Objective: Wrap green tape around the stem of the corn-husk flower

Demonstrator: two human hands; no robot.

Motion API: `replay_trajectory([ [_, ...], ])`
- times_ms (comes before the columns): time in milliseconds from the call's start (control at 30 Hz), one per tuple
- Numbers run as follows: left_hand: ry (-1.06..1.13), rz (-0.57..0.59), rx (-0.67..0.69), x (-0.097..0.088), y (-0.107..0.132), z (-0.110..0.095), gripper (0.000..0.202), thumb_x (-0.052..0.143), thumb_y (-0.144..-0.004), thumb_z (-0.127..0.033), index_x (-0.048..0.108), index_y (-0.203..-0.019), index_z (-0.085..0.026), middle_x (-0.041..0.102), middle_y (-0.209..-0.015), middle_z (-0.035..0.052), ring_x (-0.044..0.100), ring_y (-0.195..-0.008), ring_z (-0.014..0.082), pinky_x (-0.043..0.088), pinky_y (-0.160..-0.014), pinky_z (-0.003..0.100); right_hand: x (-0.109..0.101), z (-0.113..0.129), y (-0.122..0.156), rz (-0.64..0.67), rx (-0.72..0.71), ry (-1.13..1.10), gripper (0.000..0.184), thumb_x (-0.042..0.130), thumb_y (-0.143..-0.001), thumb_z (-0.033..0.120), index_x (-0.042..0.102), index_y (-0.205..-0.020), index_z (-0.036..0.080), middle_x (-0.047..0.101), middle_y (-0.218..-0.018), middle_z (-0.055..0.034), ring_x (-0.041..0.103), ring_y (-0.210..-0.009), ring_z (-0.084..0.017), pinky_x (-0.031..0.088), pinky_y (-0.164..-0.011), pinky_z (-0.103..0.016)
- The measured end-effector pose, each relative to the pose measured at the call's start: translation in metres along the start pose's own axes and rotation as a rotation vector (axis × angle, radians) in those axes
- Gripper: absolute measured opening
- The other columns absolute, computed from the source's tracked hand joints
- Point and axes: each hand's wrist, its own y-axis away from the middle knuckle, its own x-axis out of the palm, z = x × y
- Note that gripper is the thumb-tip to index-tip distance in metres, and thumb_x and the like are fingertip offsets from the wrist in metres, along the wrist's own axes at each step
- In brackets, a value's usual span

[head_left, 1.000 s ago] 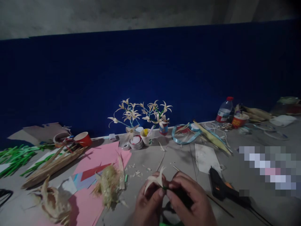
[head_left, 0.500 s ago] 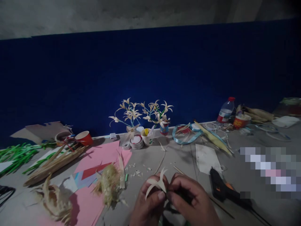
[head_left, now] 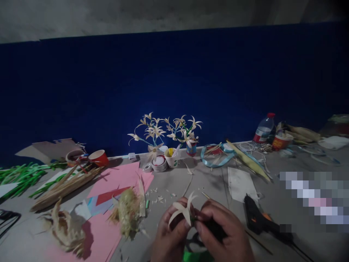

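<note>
A pale corn-husk flower (head_left: 182, 213) with curling petals is pinched in my left hand (head_left: 171, 233), its petals pointing up and left. My right hand (head_left: 223, 229) closes its fingertips at the flower's base, where a speck of green shows; my fingers hide most of that join. Below and between the hands lies something green (head_left: 197, 256), only partly visible. Just beyond them a thin stem with a small pale tip (head_left: 189, 169) rests on the table.
Finished husk flowers (head_left: 155, 133) stand at the back beside a paper cup (head_left: 171, 160). At right lies a black glue gun (head_left: 259, 218), near a white sheet (head_left: 241, 183). Leftward are pink paper (head_left: 116, 178), dried husks (head_left: 65, 233), corn silk (head_left: 128, 214) and green stems (head_left: 21, 178).
The flower has tilted slightly in my fingers, and a bit of green now shows at its base. More of the green thing below my hands has come into view.
</note>
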Motion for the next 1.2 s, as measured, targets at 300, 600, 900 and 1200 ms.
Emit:
replay_trajectory([
  [300,-0.034,0.156,0.006,-0.001,-0.006,-0.004,0.026,0.083,-0.066,-0.034,0.068,-0.074,-0.014,0.052,-0.073,0.0010,0.047,-0.071,0.0143,0.040,-0.067,0.023,0.002,-0.006,0.002,-0.044,0.275,-0.303,0.006,0.069,-0.074,0.021,0.066,-0.069,0.020,0.062,-0.071,-0.0005,0.056,-0.064,-0.015,0.044,-0.056,-0.022],
  [600,-0.181,0.239,0.006,-0.007,-0.010,-0.011,0.029,0.082,-0.066,-0.040,0.066,-0.067,-0.015,0.052,-0.076,0.0011,0.045,-0.071,0.0149,0.041,-0.067,0.024,0.001,-0.009,-0.001,0.049,0.394,-0.494,0.012,0.071,-0.069,0.016,0.061,-0.065,0.020,0.063,-0.071,0.0017,0.057,-0.068,-0.015,0.043,-0.062,-0.023],
  [900,-0.175,-0.101,0.063,-0.001,-0.002,0.005,0.033,0.086,-0.058,-0.042,0.074,-0.077,-0.019,0.069,-0.073,0.0037,0.059,-0.074,0.0184,0.047,-0.070,0.023,-0.001,-0.011,0.002,-0.032,-0.069,0.053,0.013,0.057,-0.084,0.012,0.059,-0.076,0.022,0.059,-0.071,0.0014,0.060,-0.065,-0.014,0.046,-0.060,-0.021],
  [1200,-0.248,-0.197,0.075,-0.004,0.003,0.003,0.036,0.086,-0.057,-0.044,0.075,-0.077,-0.017,0.067,-0.068,0.0027,0.058,-0.067,0.0164,0.046,-0.062,0.021,0.000,-0.010,0.002,0.011,-0.028,0.031,0.011,0.057,-0.083,0.014,0.061,-0.077,0.022,0.060,-0.071,0.0009,0.060,-0.064,-0.014,0.045,-0.058,-0.022],
])
